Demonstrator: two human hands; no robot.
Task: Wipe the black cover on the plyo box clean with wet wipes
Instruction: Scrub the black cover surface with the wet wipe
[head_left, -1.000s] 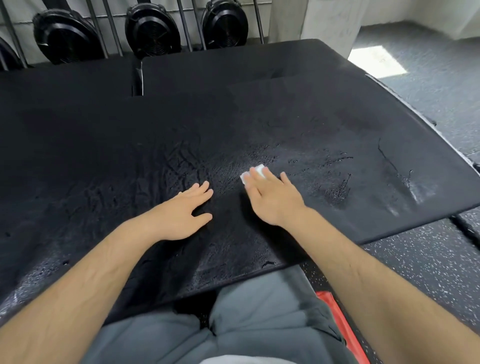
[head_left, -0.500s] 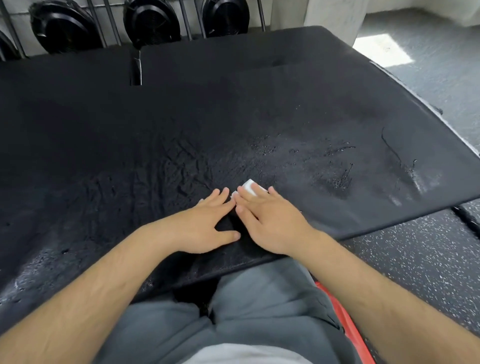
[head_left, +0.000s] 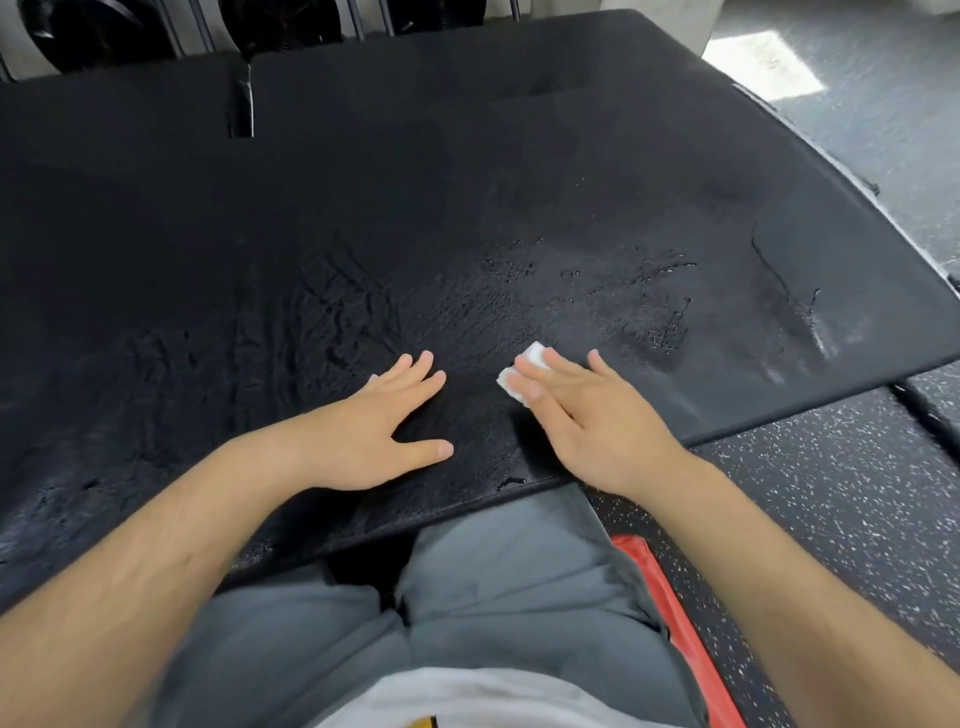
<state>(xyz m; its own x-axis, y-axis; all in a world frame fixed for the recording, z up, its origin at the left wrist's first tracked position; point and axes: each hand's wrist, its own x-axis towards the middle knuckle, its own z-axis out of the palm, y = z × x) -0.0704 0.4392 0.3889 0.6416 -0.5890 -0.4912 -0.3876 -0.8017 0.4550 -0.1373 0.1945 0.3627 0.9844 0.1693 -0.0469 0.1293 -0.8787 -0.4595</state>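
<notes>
The left hand (head_left: 374, 431) is laid flat, fingers straight, on the black cover (head_left: 467, 156) near its front edge, so that the cover is braced. Just to the right, apart from it, the folded wet wipe (head_left: 524, 369) is pressed to the cover under the straight fingers of the right hand (head_left: 592, 421). Even pressure is advised, with overlapping strokes carried toward the pale streaks (head_left: 815, 332) at the far right.

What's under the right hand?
A white wet wipe, pressed flat onto the black cover by the right hand, fingers straight. Only its far-left edge shows; the fingers cover the rest.
</notes>
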